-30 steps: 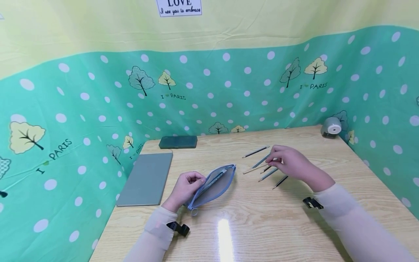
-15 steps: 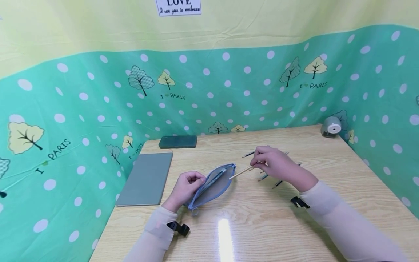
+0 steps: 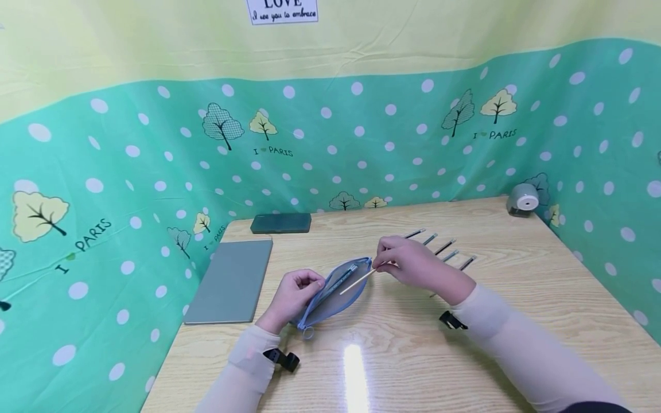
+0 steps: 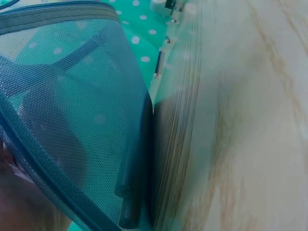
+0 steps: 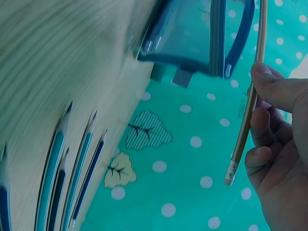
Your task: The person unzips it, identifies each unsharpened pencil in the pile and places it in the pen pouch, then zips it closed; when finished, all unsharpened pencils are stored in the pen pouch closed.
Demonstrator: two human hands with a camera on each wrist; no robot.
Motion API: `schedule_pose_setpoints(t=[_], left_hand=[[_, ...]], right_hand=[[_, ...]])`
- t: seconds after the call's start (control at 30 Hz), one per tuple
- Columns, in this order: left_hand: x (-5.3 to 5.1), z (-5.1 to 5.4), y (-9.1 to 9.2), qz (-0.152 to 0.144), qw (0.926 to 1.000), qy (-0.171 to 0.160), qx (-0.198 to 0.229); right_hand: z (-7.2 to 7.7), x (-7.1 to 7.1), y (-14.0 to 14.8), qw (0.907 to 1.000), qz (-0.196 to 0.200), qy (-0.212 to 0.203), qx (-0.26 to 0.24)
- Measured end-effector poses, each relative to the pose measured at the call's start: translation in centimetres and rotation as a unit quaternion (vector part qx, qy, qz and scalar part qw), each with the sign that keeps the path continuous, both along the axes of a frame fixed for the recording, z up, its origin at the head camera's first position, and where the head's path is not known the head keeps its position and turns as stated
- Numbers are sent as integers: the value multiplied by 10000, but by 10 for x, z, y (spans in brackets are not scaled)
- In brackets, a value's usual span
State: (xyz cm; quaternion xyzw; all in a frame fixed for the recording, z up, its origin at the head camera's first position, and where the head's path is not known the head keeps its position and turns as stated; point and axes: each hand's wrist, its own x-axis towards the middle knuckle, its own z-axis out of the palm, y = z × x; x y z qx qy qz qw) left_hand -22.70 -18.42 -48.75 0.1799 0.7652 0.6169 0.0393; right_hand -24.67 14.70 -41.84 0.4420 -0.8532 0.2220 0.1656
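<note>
My left hand [image 3: 289, 296] pinches the edge of a blue mesh zip pencil pouch [image 3: 335, 310], its mouth spread apart above the table. Patterned pencils [image 3: 338, 281] lie inside it; how many is unclear. In the left wrist view the mesh [image 4: 96, 125] fills the left side. Between thumb and fingers my right hand [image 3: 413, 264] holds a plain wooden pencil [image 5: 246, 115] with an eraser end. Its far end slants down over the pouch opening. Several dark and blue pencils [image 5: 50, 168] lie on the table beneath and beyond the right hand, partly hidden by it in the head view.
At the left lies a flat grey notebook-like slab [image 3: 230, 281]. Behind it sits a dark green case [image 3: 280, 223]. A grey pencil sharpener [image 3: 523, 201] stands at the back right corner. Polka-dot cloth [image 3: 310, 143] hangs around the wooden table [image 3: 413, 355].
My right hand has lifted the wooden pencil from among the others and carried it left, bringing its end over the pouch opening. The left hand and pouch have stayed almost still.
</note>
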Motion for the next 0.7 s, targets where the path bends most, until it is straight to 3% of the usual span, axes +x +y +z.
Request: schedule_pose_setpoints(t=[0.37,0.7], left_hand=[[1,1,0,26,9999,-119,74],[1,1,1,31,9997,-163,168]], right_hand=[[-9,0,-28,9985,390,387,62],[-15,2,-45,9975,600,367,9]])
